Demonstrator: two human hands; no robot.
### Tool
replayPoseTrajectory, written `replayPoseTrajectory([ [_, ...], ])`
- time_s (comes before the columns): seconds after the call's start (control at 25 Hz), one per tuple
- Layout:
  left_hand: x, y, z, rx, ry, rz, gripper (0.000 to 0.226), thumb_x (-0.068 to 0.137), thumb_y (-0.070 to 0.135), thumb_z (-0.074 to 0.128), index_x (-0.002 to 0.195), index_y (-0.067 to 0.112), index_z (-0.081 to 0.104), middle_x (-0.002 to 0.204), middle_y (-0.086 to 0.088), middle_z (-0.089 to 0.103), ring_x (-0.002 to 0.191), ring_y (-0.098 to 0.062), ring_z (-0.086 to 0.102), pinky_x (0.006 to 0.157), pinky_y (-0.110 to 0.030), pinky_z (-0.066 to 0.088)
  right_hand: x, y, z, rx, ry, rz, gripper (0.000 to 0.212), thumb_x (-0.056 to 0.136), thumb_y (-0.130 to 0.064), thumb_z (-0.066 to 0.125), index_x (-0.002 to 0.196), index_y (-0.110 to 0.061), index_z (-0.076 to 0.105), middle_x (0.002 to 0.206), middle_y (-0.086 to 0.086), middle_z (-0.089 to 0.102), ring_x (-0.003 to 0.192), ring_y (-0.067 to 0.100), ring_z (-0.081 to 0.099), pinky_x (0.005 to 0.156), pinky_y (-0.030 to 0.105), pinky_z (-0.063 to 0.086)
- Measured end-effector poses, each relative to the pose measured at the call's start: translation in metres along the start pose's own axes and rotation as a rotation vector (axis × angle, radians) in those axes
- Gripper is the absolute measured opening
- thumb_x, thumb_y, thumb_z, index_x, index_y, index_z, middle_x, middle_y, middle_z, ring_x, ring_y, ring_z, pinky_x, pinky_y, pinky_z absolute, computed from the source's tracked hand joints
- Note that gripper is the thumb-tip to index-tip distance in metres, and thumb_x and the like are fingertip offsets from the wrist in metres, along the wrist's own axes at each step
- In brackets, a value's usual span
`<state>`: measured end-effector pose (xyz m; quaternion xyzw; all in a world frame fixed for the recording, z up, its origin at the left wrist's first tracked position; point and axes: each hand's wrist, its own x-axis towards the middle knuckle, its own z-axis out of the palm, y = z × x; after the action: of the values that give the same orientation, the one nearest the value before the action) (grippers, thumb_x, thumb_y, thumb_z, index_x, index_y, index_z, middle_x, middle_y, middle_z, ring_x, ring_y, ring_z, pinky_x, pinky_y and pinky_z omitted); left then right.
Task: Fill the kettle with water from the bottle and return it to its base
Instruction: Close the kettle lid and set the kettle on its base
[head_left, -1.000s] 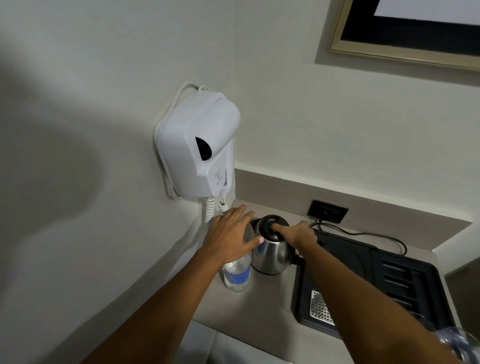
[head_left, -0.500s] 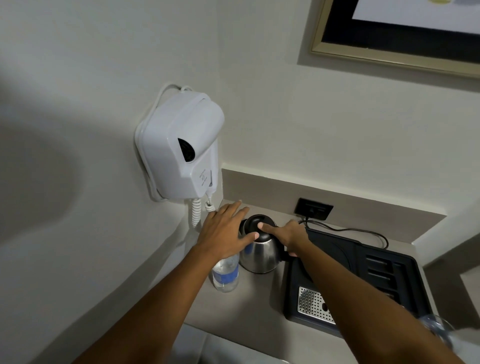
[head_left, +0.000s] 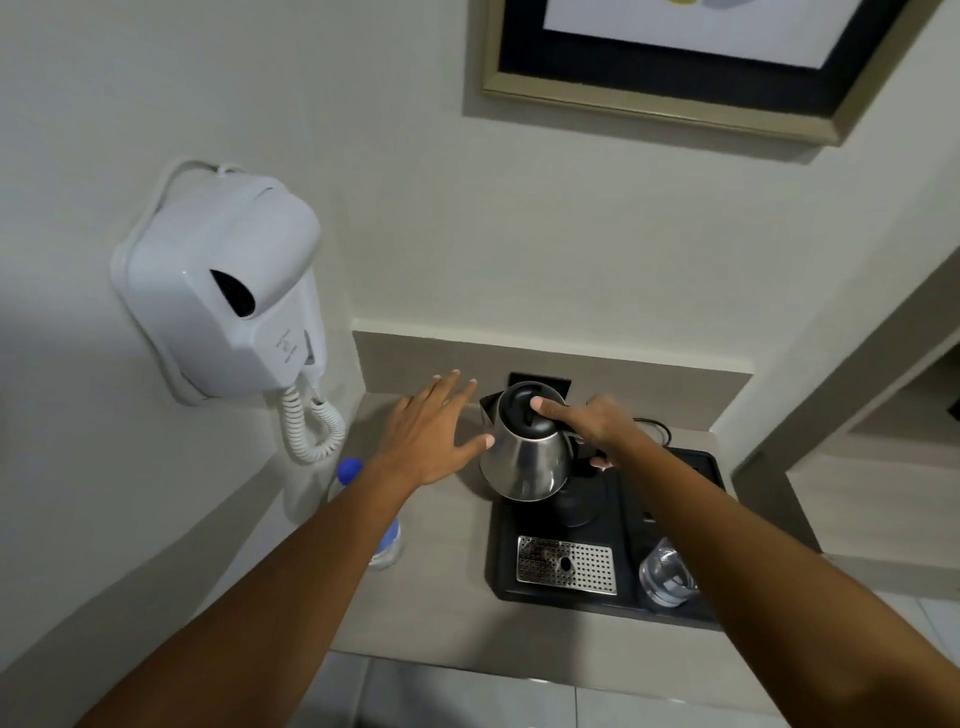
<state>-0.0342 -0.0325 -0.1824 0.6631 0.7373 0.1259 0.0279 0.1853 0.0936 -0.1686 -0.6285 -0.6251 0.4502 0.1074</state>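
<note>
1. Left hand (head_left: 434, 434) was wide open with fingers spread and held nothing. It hovered flat just beside the kettle (head_left: 527, 452), with the thumb tip close to the shiny side. If that thumb pushed the kettle, the kettle could swing and miss its spot.

2. Under the left arm stood the water bottle (head_left: 363, 514) with a blue cap, on the counter (head_left: 436, 597) near the wall. Most of it was hidden by the arm. An elbow bump could knock it over, and I could not tell if the cap was on tight.

3. The kettle was in the middle, tilted a little, at the back left part of the black tray (head_left: 628, 592). Its black lid looked closed. I could not tell for sure if its bottom sat on the round base (head_left: 579, 501) or was just above it. If it came down crooked, it might not sit flat and could tip, spilling any water inside.

4. Right hand (head_left: 587, 434) was closed around the kettle's handle, with one finger pressing on the lid. A wet or loose grip could let the heavy kettle slip.

5. Behind the kettle ran a black cord (head_left: 652, 428) to the wall plug (head_left: 558, 384). Spilled water there would be bad.

6. At the right front of the tray stood a clear glass (head_left: 667, 574), right under the right arm. A low arm could knock it down.
</note>
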Motion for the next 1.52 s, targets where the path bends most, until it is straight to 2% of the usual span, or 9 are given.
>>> replayPoseTrajectory([
  [0.24, -0.001, 0.024, 0.027, 0.004, -0.069, 0.018, 0.084, 0.084, 0.071, 0.038, 0.149, 0.029, 0.007, 0.161, -0.002, 0.003, 0.146, -0.024, 0.006, 0.113, -0.052, 0.022, 0.009, 0.054, -0.041, 0.129, 0.036, 0.113, 0.067, 0.056, -0.069, 0.087, 0.085, -0.014, 0.062, 0.108, 0.012, 0.067, 0.082, 0.024, 0.063, 0.064, 0.037, 0.051],
  [0.4, 0.001, 0.039, 0.039, 0.016, -0.092, 0.02, 0.082, 0.085, 0.069, 0.038, 0.149, 0.029, 0.007, 0.161, -0.001, 0.003, 0.146, -0.023, 0.007, 0.113, -0.052, 0.022, 0.015, 0.077, -0.047, 0.25, -0.023, 0.176, 0.08, 0.059, -0.066, 0.087, 0.112, -0.012, 0.06, 0.113, 0.007, 0.064, 0.098, 0.027, 0.059, 0.08, 0.047, 0.049],
  [0.56, 0.01, 0.051, 0.046, -0.062, -0.092, -0.011, 0.081, 0.085, 0.068, 0.042, 0.149, 0.03, 0.01, 0.161, -0.001, 0.007, 0.145, -0.023, 0.01, 0.112, -0.053, 0.024, 0.023, 0.078, -0.05, 0.217, -0.05, 0.121, 0.079, 0.054, -0.072, 0.085, 0.099, -0.012, 0.061, 0.098, 0.0, 0.064, 0.081, 0.015, 0.059, 0.075, 0.044, 0.052],
  [0.68, 0.016, 0.057, 0.056, -0.147, -0.112, -0.073, 0.081, 0.084, 0.069, 0.042, 0.148, 0.029, 0.014, 0.16, -0.002, 0.011, 0.145, -0.025, 0.015, 0.111, -0.054, 0.026, 0.028, 0.075, -0.05, 0.184, -0.076, 0.115, 0.086, 0.049, -0.075, 0.084, 0.103, -0.012, 0.066, 0.108, 0.004, 0.067, 0.089, 0.018, 0.064, 0.074, 0.044, 0.054],
  [0.88, 0.029, 0.064, 0.076, -0.323, -0.151, -0.206, 0.069, 0.09, 0.057, 0.047, 0.144, 0.017, 0.032, 0.154, -0.008, 0.031, 0.14, -0.029, 0.027, 0.112, -0.049, 0.026, 0.037, 0.077, -0.049, 0.162, -0.093, 0.107, 0.073, 0.048, -0.078, 0.082, 0.082, -0.02, 0.055, 0.112, 0.005, 0.066, 0.093, 0.02, 0.064, 0.069, 0.042, 0.054],
  [1.0, 0.037, 0.077, 0.081, -0.538, -0.18, -0.222, 0.052, 0.095, 0.044, 0.048, 0.138, 0.015, 0.045, 0.144, -0.008, 0.048, 0.133, -0.025, 0.04, 0.11, -0.041, 0.031, 0.04, 0.079, -0.048, 0.142, -0.08, 0.103, 0.082, 0.049, -0.08, 0.08, 0.093, -0.016, 0.056, 0.114, 0.007, 0.064, 0.103, 0.027, 0.065, 0.063, 0.039, 0.054],
  [1.12, 0.04, 0.085, 0.086, -0.584, -0.135, -0.248, 0.047, 0.095, 0.04, 0.049, 0.135, 0.015, 0.048, 0.139, -0.007, 0.053, 0.127, -0.025, 0.046, 0.104, -0.037, 0.035, 0.04, 0.079, -0.047, 0.122, -0.056, 0.088, 0.099, 0.05, -0.081, 0.079, 0.114, -0.01, 0.054, 0.119, 0.009, 0.061, 0.108, 0.03, 0.064, 0.058, 0.038, 0.053],
  [1.28, 0.041, 0.086, 0.089, -0.602, -0.086, -0.273, 0.044, 0.093, 0.038, 0.053, 0.132, 0.017, 0.05, 0.137, -0.006, 0.054, 0.124, -0.027, 0.047, 0.104, -0.043, 0.037, 0.039, 0.082, -0.047, 0.138, -0.025, 0.069, 0.092, 0.057, -0.077, 0.08, 0.115, -0.011, 0.051, 0.12, 0.008, 0.055, 0.107, 0.029, 0.058, 0.055, 0.037, 0.052],
  [1.52, 0.036, 0.078, 0.092, -0.58, -0.033, -0.31, 0.049, 0.089, 0.044, 0.057, 0.13, 0.017, 0.052, 0.134, -0.007, 0.054, 0.125, -0.029, 0.045, 0.104, -0.043, 0.036, 0.042, 0.092, -0.042, 0.135, 0.046, -0.005, 0.079, 0.066, -0.069, 0.081, 0.11, -0.011, 0.051, 0.112, 0.006, 0.056, 0.1, 0.025, 0.056, 0.091, 0.053, 0.058],
])
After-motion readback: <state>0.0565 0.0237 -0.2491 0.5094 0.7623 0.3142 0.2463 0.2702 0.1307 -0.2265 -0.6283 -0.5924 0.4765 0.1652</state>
